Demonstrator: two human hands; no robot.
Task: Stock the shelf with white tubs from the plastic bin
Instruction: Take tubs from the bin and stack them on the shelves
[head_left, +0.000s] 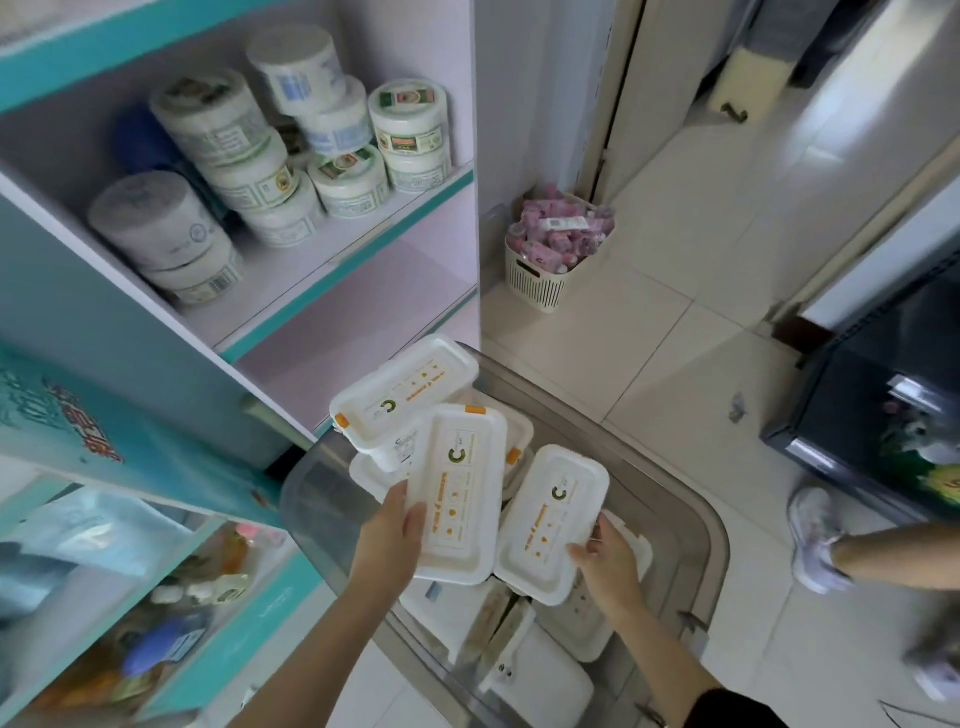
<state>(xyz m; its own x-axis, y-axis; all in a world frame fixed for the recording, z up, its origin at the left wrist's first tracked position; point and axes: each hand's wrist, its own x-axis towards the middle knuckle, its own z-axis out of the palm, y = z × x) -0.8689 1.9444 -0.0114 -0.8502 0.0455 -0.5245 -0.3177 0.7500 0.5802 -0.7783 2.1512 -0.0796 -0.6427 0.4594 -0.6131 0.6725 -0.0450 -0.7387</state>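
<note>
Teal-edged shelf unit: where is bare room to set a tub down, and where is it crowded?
Bare: the front strip of the upper shelf board, between the round white jars and its teal edge, and the visible part of the pink-backed compartment below. Crowded: the back of that board, stacked with jars, and the clear plastic bin, packed with white rectangular tubs.

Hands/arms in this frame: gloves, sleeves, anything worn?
No gloves: the left hand and right hand are bare, with no rings, watch or markings visible. The left forearm is bare to the frame edge. The right forearm ends in a black sleeve at the bottom edge.
</note>
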